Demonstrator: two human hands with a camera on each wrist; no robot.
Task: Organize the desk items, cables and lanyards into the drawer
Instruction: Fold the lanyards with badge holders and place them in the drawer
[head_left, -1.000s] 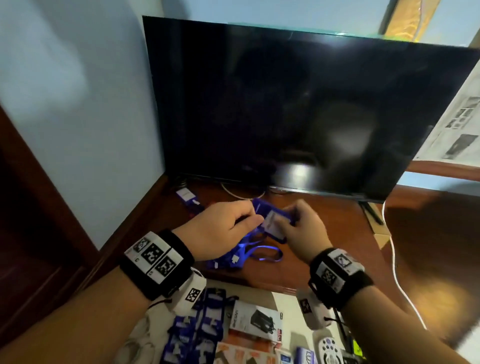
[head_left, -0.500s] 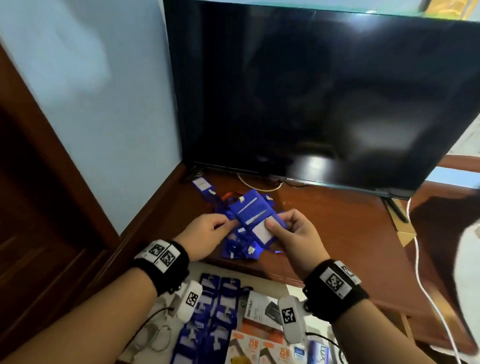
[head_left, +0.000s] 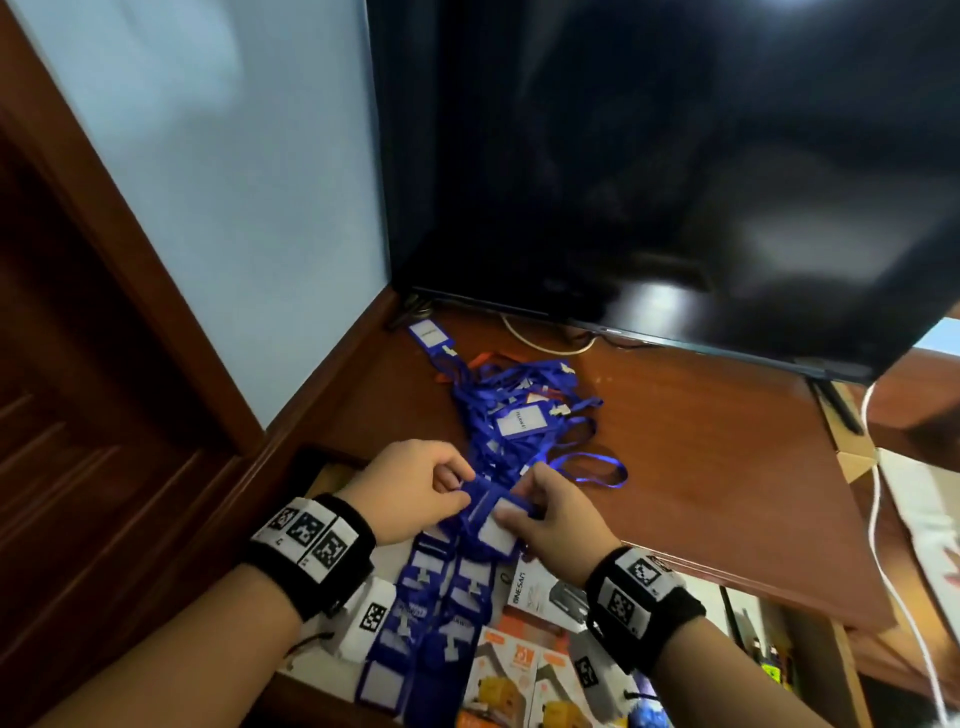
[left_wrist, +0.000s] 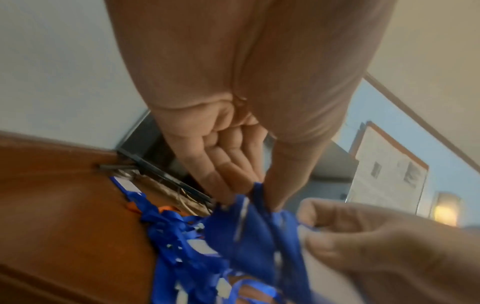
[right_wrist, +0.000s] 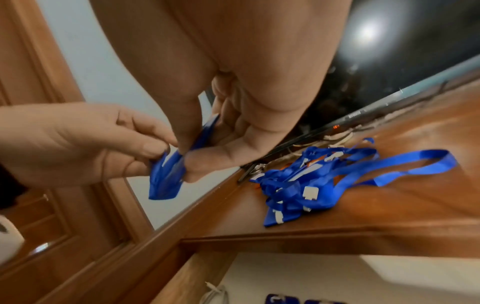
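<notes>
A blue badge holder (head_left: 488, 525) hangs between both hands over the open drawer's (head_left: 322, 478) back edge. My left hand (head_left: 415, 488) pinches its left edge with thumb and forefinger, and my right hand (head_left: 540, 514) pinches its right side. In the right wrist view the badge holder (right_wrist: 168, 170) is squeezed between both hands. A tangled pile of blue lanyards (head_left: 519, 410) with white clips lies on the wooden desk (head_left: 701, 467) behind the hands. Rows of blue badge holders (head_left: 431, 613) lie in the drawer below.
A large black TV (head_left: 649, 171) stands at the back of the desk. One more badge (head_left: 430, 333) lies near its left foot. Small product boxes (head_left: 540, 592) fill the drawer's right part. A white cable (head_left: 883, 545) hangs down at the right. A wooden door frame (head_left: 104, 260) borders the left.
Both hands have carried the badge holder back from the lanyard pile to above the drawer. The camera has tilted down, so more of the drawer shows.
</notes>
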